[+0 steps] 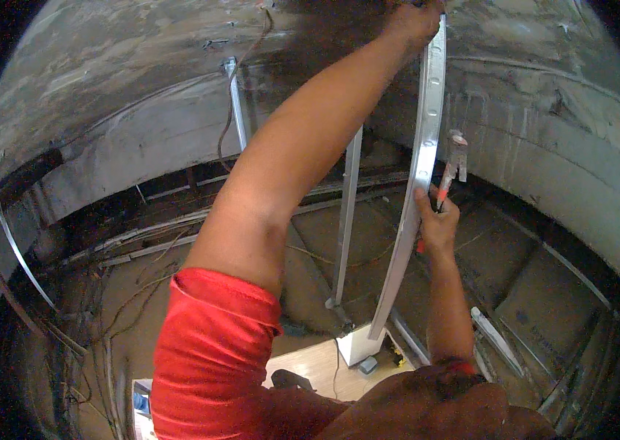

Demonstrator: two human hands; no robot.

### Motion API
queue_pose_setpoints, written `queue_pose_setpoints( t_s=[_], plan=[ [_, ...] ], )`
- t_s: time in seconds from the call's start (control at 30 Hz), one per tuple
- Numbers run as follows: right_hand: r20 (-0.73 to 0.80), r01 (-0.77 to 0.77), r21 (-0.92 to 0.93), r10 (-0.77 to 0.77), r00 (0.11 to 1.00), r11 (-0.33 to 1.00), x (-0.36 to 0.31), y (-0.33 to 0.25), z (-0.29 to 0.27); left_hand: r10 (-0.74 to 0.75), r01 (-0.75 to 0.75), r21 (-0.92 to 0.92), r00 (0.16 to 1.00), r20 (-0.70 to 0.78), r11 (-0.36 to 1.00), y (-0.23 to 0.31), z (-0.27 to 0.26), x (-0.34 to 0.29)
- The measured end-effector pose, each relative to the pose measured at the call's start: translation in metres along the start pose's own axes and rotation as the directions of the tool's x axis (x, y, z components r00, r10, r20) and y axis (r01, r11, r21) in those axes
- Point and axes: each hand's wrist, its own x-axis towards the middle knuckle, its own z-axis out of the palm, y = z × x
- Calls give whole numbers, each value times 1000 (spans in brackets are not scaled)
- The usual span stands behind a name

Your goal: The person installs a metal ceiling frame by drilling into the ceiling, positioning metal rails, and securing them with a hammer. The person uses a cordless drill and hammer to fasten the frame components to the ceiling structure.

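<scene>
A long galvanized metal channel [427, 139] with a row of raised dimples runs nearly upright from the ceiling down to the right of centre, leaning slightly. At its upper end my left hand [414, 23] is closed against it; the fingertips are partly cut off by the picture's top edge. Lower on the same channel, my right hand [438, 224] is closed round the red-and-black handle of a hammer [458, 154]. The thumb of that hand lies by the channel's edge. The hammer's worn, whitish head points up, beside the channel and apart from the concrete wall.
A second metal strut [348, 213] hangs left of the channel, with another strut [237, 106] farther left. Brown ceiling panels [530, 293] lie below, with loose cables [134, 301] across them. An opening shows a wooden floor [310, 365]. Rough concrete [141, 59] closes in overhead.
</scene>
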Motion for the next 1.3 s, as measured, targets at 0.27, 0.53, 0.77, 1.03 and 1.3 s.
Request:
queue_pose_setpoints(
  t_s=[0.27, 0.53, 0.77, 1.03, 1.3],
  plan=[
    [-14, -90, -5, 90, 996, 996, -2, -9, 2, 18, -13, -176, 999, 28, 984, -21, -5, 8],
    [75, -193, 102, 186, 980, 976, 3, -5, 1, -63, 71, -97, 995, 83, 993, -15, -3, 10],
    [119, -90, 84, 80, 990, 992, 6, -1, -1, -3, 4, -12, 996, 91, 1000, -17, -4, 22],
    [95, -127, 133, 115, 989, 983, 4, -14, 2, 8, -14, 133, 999, 42, 991, -6, 1, 26],
    [103, -189, 196, 171, 980, 962, 5, -10, 6, 68, -68, 94, 998, 2, 993, -19, 6, 33]
  ],
)
